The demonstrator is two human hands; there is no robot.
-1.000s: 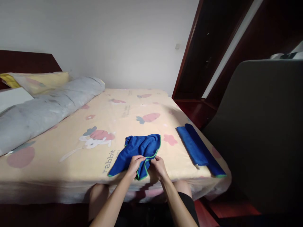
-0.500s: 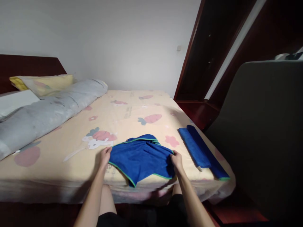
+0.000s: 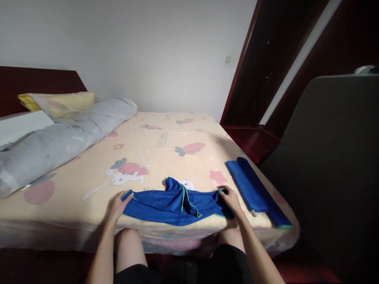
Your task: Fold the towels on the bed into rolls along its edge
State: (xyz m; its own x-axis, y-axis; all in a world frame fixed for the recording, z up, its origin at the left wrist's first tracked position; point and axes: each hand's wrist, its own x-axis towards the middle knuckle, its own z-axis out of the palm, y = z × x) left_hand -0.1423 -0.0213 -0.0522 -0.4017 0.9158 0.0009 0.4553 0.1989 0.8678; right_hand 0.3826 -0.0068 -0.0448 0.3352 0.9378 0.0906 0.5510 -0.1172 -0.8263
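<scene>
A blue towel (image 3: 156, 203) with green edging lies bunched and stretched sideways near the front edge of the bed. At its left end, my left hand (image 3: 120, 205) is closed on a folded-over corner. My right hand (image 3: 230, 199) grips the opposite end, where the green edge curls by the fingers. A crumpled fold rises from the towel's middle, with loose green-edged strips over it. To the right of my right hand, two folded blue cloths (image 3: 247, 185) lie side by side, one lighter and one darker with a green end.
The bed (image 3: 166, 157) has a cream sheet printed with carrots and rabbits. A long grey rolled bedding bundle (image 3: 65, 138) and a yellow pillow (image 3: 68, 103) lie at the left. A dark grey panel (image 3: 331, 157) stands close beside the bed's right side.
My hands have moved apart, and the towel has gone from a broad spread shape to a long narrow band with a bunched middle. The view has shifted slightly.
</scene>
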